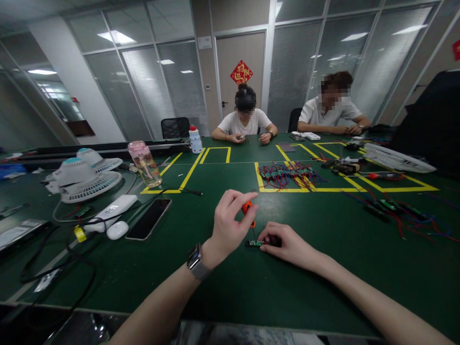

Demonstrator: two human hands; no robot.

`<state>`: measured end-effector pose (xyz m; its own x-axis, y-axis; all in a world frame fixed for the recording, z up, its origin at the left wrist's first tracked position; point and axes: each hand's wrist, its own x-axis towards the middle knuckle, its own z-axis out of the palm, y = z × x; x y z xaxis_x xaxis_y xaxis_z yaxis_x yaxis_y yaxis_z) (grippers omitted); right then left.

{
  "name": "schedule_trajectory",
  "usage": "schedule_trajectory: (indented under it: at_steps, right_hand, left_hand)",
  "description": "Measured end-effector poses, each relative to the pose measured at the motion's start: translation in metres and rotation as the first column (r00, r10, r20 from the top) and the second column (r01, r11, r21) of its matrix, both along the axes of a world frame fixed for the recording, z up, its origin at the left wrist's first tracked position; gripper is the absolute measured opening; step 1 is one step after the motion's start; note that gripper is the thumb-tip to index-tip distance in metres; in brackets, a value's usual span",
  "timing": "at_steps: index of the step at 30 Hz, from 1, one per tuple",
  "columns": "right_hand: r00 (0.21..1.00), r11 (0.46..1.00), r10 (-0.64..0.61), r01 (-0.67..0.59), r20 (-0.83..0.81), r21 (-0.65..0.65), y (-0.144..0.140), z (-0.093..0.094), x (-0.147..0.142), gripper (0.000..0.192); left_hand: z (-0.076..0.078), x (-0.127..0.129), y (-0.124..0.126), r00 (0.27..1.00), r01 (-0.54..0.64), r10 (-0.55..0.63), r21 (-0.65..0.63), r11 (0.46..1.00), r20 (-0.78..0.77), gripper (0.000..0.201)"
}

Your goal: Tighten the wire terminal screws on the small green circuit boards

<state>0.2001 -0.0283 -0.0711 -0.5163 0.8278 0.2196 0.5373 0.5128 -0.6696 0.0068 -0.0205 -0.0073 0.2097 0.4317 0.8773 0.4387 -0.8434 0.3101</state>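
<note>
My left hand, with a watch on its wrist, grips an orange-handled screwdriver held upright, tip down onto a small green circuit board. My right hand pins that board flat on the green table with its fingertips. The two hands almost touch over the board.
A pile of boards with red and blue wires lies in a yellow-taped box ahead. A black phone, white devices, a pink bottle and white fans sit left. More wired parts lie right. Two people sit across the table.
</note>
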Motion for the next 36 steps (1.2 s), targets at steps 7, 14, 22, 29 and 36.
schedule_trajectory:
  at_steps: [7, 14, 22, 29, 36]
  right_hand:
    - [1.000, 1.000, -0.003, 0.003, -0.001, -0.004, -0.0001, 0.0010, -0.0011, 0.006]
    - [1.000, 1.000, 0.001, -0.001, 0.003, 0.002, -0.0005, 0.0014, 0.0004, 0.006]
    - [1.000, 1.000, -0.003, 0.003, 0.001, -0.006, -0.0003, 0.0021, -0.0003, 0.005]
    - [1.000, 1.000, 0.005, -0.005, -0.003, 0.009, -0.0001, 0.0016, 0.0008, 0.006]
    - [1.000, 1.000, 0.011, -0.011, -0.003, 0.017, 0.0006, 0.0000, 0.0011, 0.006]
  left_hand:
    - [-0.0021, 0.0015, -0.0024, 0.999, 0.041, -0.040, -0.067, 0.997, 0.009, 0.033]
    - [0.0015, 0.0010, -0.0003, 1.000, 0.008, -0.008, -0.017, 1.000, 0.023, 0.017]
    - [-0.0002, 0.0001, -0.0021, 0.994, 0.106, -0.104, -0.128, 0.986, 0.019, 0.033]
    - [0.0016, -0.0003, -0.0017, 1.000, 0.024, -0.024, 0.005, 1.000, -0.019, 0.022]
    - [0.0017, 0.0002, -0.0018, 0.997, 0.062, -0.062, -0.017, 0.998, 0.039, 0.027]
